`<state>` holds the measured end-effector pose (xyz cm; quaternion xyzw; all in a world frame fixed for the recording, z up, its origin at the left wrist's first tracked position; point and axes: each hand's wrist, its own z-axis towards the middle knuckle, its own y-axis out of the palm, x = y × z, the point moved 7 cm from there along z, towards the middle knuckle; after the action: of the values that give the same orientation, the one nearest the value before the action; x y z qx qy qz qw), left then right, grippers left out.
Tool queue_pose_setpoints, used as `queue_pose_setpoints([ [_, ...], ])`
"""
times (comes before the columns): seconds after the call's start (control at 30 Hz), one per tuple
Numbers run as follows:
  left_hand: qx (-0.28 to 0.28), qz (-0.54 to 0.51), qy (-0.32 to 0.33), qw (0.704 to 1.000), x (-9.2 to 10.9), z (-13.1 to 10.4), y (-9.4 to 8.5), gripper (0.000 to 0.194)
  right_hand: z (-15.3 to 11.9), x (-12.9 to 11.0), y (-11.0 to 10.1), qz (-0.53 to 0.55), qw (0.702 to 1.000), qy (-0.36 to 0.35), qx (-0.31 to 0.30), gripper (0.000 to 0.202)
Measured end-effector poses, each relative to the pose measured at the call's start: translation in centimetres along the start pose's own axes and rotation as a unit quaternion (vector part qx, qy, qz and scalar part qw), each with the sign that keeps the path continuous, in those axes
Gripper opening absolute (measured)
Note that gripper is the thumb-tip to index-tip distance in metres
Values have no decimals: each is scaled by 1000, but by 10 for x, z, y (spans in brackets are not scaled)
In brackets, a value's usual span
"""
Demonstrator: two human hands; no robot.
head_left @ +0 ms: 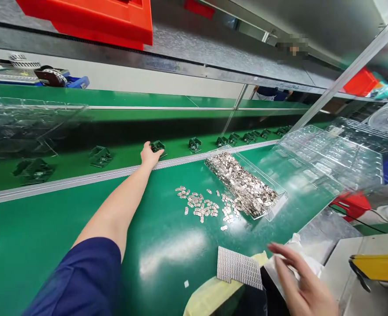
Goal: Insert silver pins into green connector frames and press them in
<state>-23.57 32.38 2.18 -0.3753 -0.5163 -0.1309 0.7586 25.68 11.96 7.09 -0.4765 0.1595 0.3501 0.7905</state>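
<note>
My left hand (149,156) reaches over the metal rail to the green belt, with thumb and fingers around a small dark, box-shaped part (158,146). Similar parts, such as one to the right (194,144) and one to the left (101,156), sit in a row along the belt. At the lower right, my right hand (304,281) holds nothing, its fingers apart and slightly blurred. Left of it, a ribbed silver metal sheet (240,267) lies at the table's near edge by a yellow cloth (210,296).
A clear plastic tray (281,206) is heaped with small metal pieces, and several loose pieces (202,206) lie beside it. Clear blister trays (332,153) are stacked at right. Overhead runs a grey shelf (180,39) with a red bin (115,26). A yellow-handled tool (381,267) lies at right.
</note>
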Motion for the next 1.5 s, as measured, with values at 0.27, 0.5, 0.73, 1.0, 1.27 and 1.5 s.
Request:
queue_pose_setpoints([
  [0.27,199,165,151,954,-27,-25,-104,71,118,-23,160,-188,953,-119,-207,21],
  [0.5,230,135,9,964,-83,11,-140,56,119,-34,209,-292,906,-124,-280,26],
  [0.73,224,116,89,964,-56,-47,-140,48,129,-43,217,-342,877,-117,-317,28],
  [1.0,72,175,169,967,-47,-203,-154,56,155,-26,240,-351,848,-73,-390,13],
  [1.27,-268,210,152,928,-72,-215,-165,116,165,-7,243,-291,860,6,-420,19],
  [1.5,-377,189,176,889,-58,-201,-141,89,156,-11,224,-167,928,61,-327,16],
])
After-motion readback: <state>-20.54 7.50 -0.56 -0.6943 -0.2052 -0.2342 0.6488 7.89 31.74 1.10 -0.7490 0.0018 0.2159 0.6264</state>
